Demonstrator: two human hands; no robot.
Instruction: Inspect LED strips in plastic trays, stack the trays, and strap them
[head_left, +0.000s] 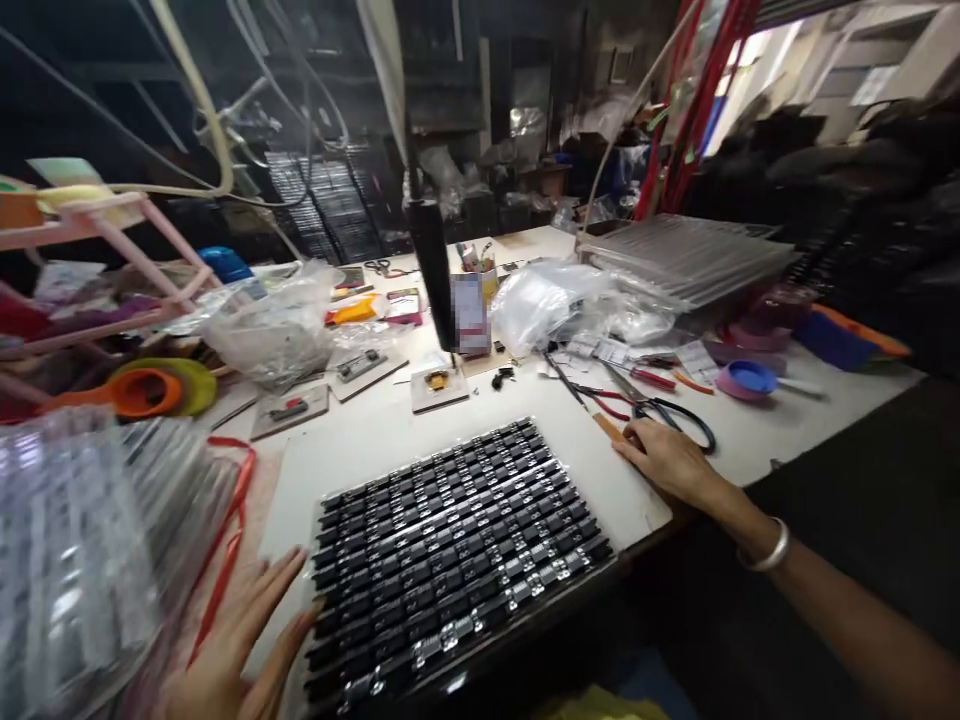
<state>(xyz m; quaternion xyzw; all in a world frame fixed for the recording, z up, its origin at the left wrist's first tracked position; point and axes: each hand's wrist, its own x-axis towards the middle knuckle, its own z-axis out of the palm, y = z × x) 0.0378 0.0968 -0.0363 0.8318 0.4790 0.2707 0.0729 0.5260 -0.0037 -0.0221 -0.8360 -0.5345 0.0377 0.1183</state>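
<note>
A tray of small black parts [457, 560] with shiny metal bits, set in close rows, lies at the near edge of the white worktop. Along its left edge is my left hand [240, 640], fingers apart and stretched out, the fingertips at the tray's side. To the right of the tray, my right hand [660, 455] is closed at the end of a slim dark tool with a tan handle [608, 427]. Beside that hand lie scissors with dark handles [682, 415]. Behind the tray, a black electric screwdriver [433, 275] hangs upright over a small board with a yellow piece [437, 382].
Stacked clear plastic trays [75, 560] stand at the left, and more clear trays [682, 255] at the back right. Clear plastic bags [555, 300] lie on the worktop. Pliers and a red-handled tool [651, 378] lie right of centre. A pink rack [112, 240] stands at left.
</note>
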